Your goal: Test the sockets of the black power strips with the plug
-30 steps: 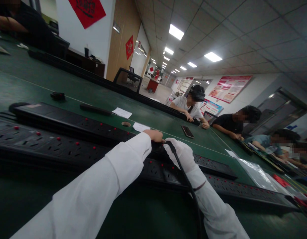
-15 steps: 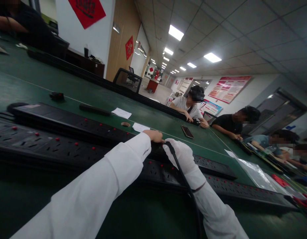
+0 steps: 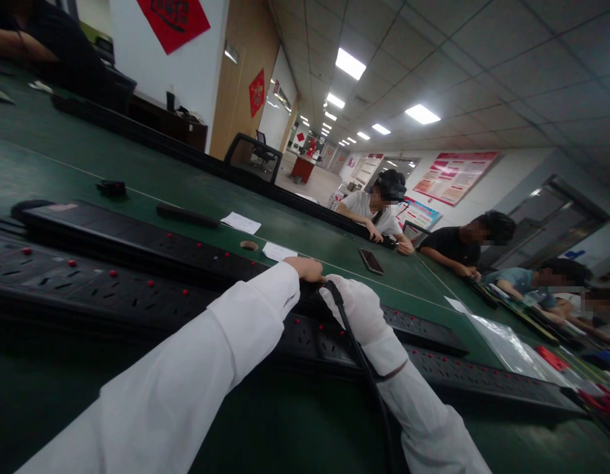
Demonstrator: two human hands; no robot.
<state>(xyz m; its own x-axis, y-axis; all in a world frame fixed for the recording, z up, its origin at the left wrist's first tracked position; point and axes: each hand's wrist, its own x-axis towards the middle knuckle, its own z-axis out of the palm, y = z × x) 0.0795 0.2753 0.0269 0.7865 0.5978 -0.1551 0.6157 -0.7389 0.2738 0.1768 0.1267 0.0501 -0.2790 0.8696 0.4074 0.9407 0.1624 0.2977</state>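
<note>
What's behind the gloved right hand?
Beyond the right hand, a black power strip emerges past its right edge, lying on the green table. Whatever sits directly behind the hand is covered, so I can't tell what's there.

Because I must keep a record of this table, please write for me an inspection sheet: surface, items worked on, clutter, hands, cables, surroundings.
Surface: green tabletop with a pale line across it and a round hole.
Items worked on: front black socket strip and rear black socket strip, both with red dots.
Clutter: phone, two papers, clear plastic sheet, small black part.
Hands: left hand bare, fingers curled; right hand in a white glove, close beside it. What lies between their fingertips is hidden.
Cables: black cable held by the right hand, hanging down past the right forearm.
Surroundings: people seated along the table; ceiling light on.
</note>
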